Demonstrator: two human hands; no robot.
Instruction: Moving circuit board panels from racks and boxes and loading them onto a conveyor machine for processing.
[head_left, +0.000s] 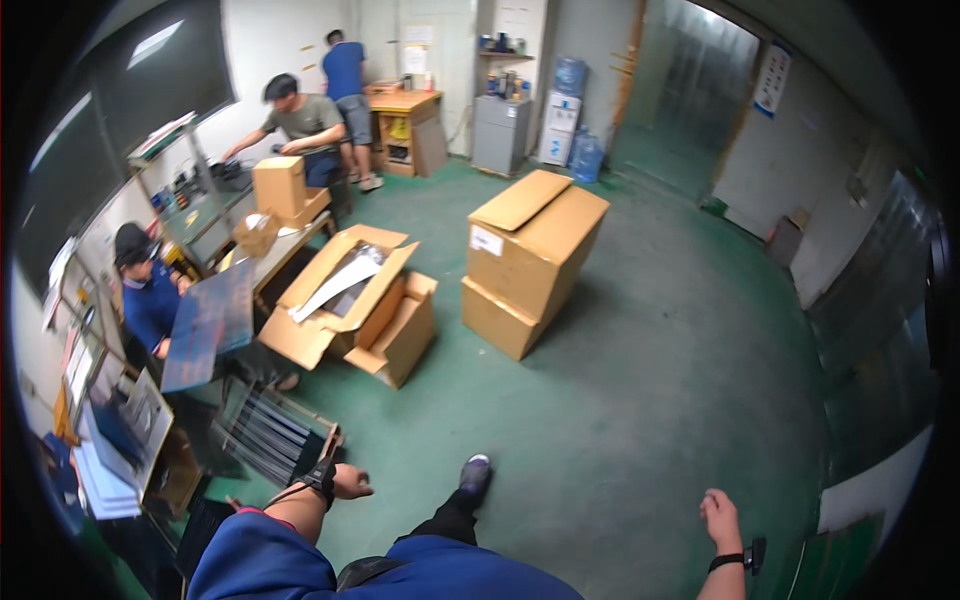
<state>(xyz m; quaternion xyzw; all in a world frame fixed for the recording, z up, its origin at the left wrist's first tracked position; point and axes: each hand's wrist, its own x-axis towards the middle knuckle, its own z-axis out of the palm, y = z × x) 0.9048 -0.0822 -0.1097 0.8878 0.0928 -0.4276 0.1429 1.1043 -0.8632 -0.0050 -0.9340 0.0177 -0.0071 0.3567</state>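
Hanging free: half-curled right fingers (713, 504)

- Boxes (510, 262): smooth, dull cardboard.
- Panels (265, 432): smooth, a bit shiny; can't tell what they're made of.
- Floor (640, 420): smooth, a little shiny.
- Bottle (587, 158): shiny, see-through plastic.
- Desk (408, 101): smooth wood.
- Sleeve (260, 557): dull cloth.

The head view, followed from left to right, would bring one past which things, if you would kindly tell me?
Bluish panel, left hand, dark shoe, white water dispenser, right hand, wall sign.
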